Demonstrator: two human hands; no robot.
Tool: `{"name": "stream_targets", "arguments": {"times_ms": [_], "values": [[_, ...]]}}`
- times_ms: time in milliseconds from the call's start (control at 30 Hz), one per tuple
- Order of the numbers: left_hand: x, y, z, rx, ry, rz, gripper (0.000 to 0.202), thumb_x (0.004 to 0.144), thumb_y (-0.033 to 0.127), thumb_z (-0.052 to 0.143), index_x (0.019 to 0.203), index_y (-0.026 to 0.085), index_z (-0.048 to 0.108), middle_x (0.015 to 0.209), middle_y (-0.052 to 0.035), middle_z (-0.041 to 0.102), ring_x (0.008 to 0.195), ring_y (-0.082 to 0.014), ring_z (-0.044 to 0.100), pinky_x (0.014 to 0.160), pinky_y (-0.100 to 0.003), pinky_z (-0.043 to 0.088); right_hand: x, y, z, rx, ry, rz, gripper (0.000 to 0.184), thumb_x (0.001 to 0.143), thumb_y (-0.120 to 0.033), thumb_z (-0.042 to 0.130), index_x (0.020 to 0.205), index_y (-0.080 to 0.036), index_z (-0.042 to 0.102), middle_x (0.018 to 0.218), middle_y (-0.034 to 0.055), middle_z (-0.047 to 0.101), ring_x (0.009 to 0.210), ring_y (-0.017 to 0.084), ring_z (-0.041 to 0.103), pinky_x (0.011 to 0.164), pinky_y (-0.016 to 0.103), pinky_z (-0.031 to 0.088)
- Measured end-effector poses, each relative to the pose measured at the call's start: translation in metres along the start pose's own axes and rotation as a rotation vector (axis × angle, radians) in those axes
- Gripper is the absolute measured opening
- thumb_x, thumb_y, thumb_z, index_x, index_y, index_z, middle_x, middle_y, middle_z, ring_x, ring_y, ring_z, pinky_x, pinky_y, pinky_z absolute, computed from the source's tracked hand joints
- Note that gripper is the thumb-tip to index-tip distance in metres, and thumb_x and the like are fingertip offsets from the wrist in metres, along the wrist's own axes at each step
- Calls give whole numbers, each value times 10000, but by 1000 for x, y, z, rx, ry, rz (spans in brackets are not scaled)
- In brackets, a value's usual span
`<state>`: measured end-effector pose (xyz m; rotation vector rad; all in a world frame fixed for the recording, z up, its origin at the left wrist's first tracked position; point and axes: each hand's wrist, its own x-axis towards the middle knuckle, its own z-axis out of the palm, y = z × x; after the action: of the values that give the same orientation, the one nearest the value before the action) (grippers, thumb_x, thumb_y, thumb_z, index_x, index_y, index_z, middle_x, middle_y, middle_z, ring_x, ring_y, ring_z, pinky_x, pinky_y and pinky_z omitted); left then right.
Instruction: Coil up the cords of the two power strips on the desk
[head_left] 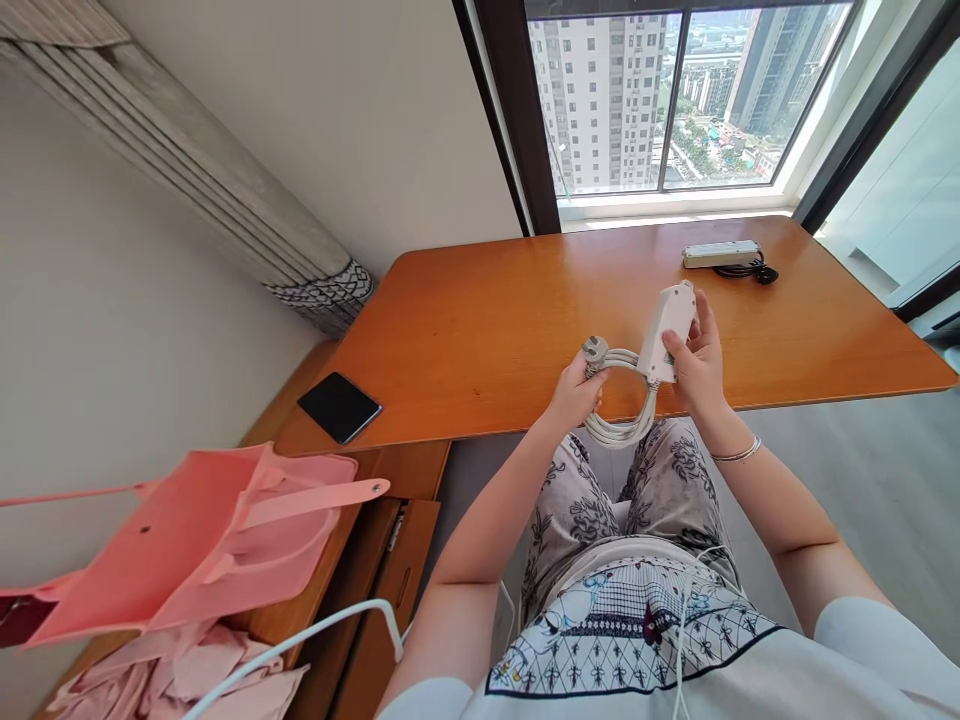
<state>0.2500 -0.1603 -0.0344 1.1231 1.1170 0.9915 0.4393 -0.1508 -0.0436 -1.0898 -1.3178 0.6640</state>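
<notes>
My right hand (699, 358) is closed round a white power strip (666, 328), held tilted above the front edge of the orange wooden desk (487, 320). My left hand (576, 392) is closed on the strip's coiled white cable (619, 412), with the plug (595, 349) sticking up above my fingers. The coil hangs in loops between both hands, over my lap.
A second white power strip (720, 254) with a black cable lies at the desk's far right, near the window. A black phone (339, 406) rests on the lower cabinet at the left. A pink bag (187, 540) and pink cloth sit at the near left.
</notes>
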Motion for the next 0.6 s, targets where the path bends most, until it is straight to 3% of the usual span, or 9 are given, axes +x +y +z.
{"name": "stream_targets", "arguments": {"times_ms": [100, 267, 367, 467, 600], "values": [[-4, 8, 4, -172, -16, -41, 251, 783, 247, 672, 854, 239, 431, 539, 134, 338, 383, -50, 301, 414, -186, 260, 2, -3, -4, -90, 55, -52, 874, 934, -766, 308, 1675, -328, 161, 1650, 121, 376, 1419, 300, 515, 1005, 479, 569], [-11, 15, 9, -345, -70, -103, 300, 769, 238, 696, 867, 237, 413, 569, 133, 329, 373, -30, 275, 399, -163, 219, 3, -5, -7, -4, -54, 3, 790, 901, -803, 329, 1541, -359, 463, 1505, 83, 559, 1280, 310, 590, 902, 459, 580], [-13, 14, 12, -437, -160, -144, 306, 761, 226, 700, 910, 240, 432, 581, 127, 347, 359, -32, 262, 387, -166, 184, 3, -11, 0, 227, -49, 106, 691, 917, -734, 396, 1507, -384, 472, 1522, 44, 555, 1280, 283, 585, 926, 450, 577], [-12, 12, 14, -516, -216, -160, 312, 763, 206, 699, 929, 243, 438, 588, 123, 343, 346, -31, 243, 380, -173, 143, 0, -23, 10, 452, -35, 272, 669, 892, -660, 506, 1470, -326, 483, 1549, 59, 539, 1248, 255, 619, 908, 395, 598], [-14, 9, 17, -538, -224, -106, 249, 793, 160, 634, 910, 241, 430, 573, 115, 349, 342, -32, 259, 384, -175, 156, -13, -41, 18, 641, -129, 470, 617, 947, -615, 396, 1394, -203, 505, 1593, 117, 495, 1225, 249, 643, 909, 363, 605]]}}
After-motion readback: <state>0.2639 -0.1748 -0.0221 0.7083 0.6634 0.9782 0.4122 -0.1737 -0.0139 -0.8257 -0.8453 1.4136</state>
